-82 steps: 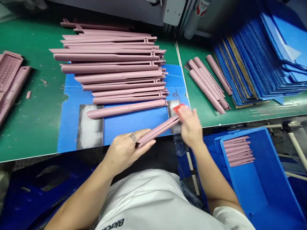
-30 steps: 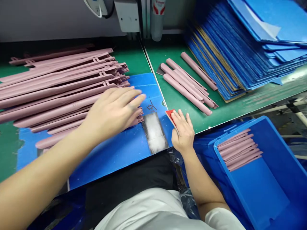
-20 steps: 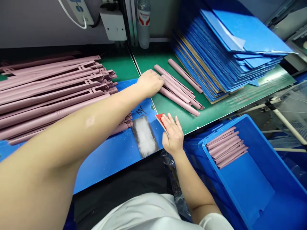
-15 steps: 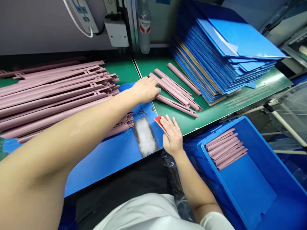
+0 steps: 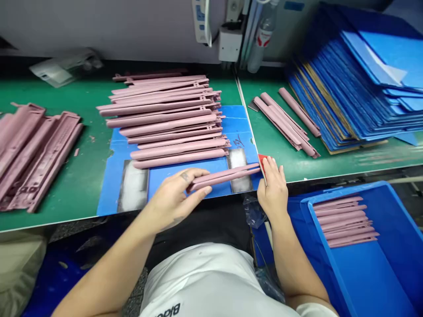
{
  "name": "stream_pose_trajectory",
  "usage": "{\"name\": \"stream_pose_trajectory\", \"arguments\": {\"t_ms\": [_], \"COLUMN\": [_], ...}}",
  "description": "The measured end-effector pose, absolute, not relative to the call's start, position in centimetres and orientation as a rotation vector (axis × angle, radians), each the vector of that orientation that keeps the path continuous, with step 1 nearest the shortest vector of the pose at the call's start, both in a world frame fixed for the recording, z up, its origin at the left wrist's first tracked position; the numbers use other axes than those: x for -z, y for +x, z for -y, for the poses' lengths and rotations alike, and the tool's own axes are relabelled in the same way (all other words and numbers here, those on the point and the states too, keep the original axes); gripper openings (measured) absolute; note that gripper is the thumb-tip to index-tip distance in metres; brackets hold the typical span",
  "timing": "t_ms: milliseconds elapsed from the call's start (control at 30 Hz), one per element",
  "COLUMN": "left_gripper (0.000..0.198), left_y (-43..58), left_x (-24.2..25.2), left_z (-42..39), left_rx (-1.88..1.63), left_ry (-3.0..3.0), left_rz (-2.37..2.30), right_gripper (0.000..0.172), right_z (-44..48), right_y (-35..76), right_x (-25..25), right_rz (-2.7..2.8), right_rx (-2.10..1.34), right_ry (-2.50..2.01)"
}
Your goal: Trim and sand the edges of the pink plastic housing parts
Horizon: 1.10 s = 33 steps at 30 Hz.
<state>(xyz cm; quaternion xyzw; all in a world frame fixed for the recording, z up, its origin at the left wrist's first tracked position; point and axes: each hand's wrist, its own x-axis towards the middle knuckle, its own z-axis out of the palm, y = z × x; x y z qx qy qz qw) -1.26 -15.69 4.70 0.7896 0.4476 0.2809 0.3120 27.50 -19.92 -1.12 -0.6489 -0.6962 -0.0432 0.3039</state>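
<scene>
Couldn't see gripped end of pink strip [image 5: 224, 177], covered by left hand [image 5: 175, 198]. Lost most of red pad [image 5: 262, 160] under right hand [image 5: 274, 189]. Couldn't read bottle label [image 5: 263, 38], too small. Lost parts of blue bin [image 5: 361, 279] and leftmost pile [image 5: 18, 152] past frame edges.

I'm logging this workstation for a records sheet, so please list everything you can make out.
tabletop: 1, green, across the view
blue sheet: 1, blue, centre
patches: 2, grey-white, on the sheet
row of pieces: over ten, pink, centre
held piece: 1, pink, over the sheet
pad: 1, red-faced, sheet's right edge
loose pieces: about four, pink, right
parts: several, pink, far left
stack of sheets: 1, mostly blue, right
bottle: 1, clear, back
bin: 1, blue, lower right
binned pieces: several, pink, inside
left hand: 1, bare, gripping held piece
right hand: 1, bare, holding pad
</scene>
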Motion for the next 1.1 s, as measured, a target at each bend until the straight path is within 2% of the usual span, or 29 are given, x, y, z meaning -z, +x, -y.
{"name": "stream_pose_trajectory", "arguments": {"t_ms": [100, 200, 367, 567, 733, 800, 933, 1100], "left_gripper": [0.024, 0.013, 0.031, 0.022, 0.037, 0.039, 0.027, 0.043], "left_y": [-0.8, -1.1, -1.9, -1.8, -2.7, -3.2, -4.3, -4.4], "left_x": [-4.3, -4.3, -4.1, -3.7, -2.1, -1.6, -1.2, -1.7], "left_z": [17.1, 17.8, 18.3, 18.8, 18.3, 17.5, 16.1, 16.7], "left_rx": [-0.941, -1.037, -1.093, -1.103, -1.085, -1.102, -1.032, -0.873], "left_ry": [2.053, 2.056, 2.116, 2.243, 2.215, 2.231, 2.138, 2.115], "left_rz": [-1.094, -1.054, -1.039, -0.982, -1.046, -1.074, -1.219, -1.131], "right_gripper": [0.078, 0.081, 0.076, 0.085, 0.07, 0.07, 0.072, 0.076], "right_z": [21.6, 21.8, 20.0, 22.1, 18.4, 17.4, 16.4, 17.4], "right_y": [21.7, 20.6, 25.1, 22.2, 29.3, 30.8, 29.9, 25.2], "right_x": [-1.4, -2.1, 0.0, -0.7, 1.8, 2.3, 2.4, 1.1], "right_rz": [2.009, 2.159, 1.959, 2.211, 1.973, 2.004, 2.105, 2.032], "right_rx": [0.105, 0.023, 0.133, -0.003, -0.009, -0.054, -0.027, -0.02], "right_ry": [-1.445, -1.178, -1.609, -1.167, -1.779, -1.787, -1.652, -1.728]}}
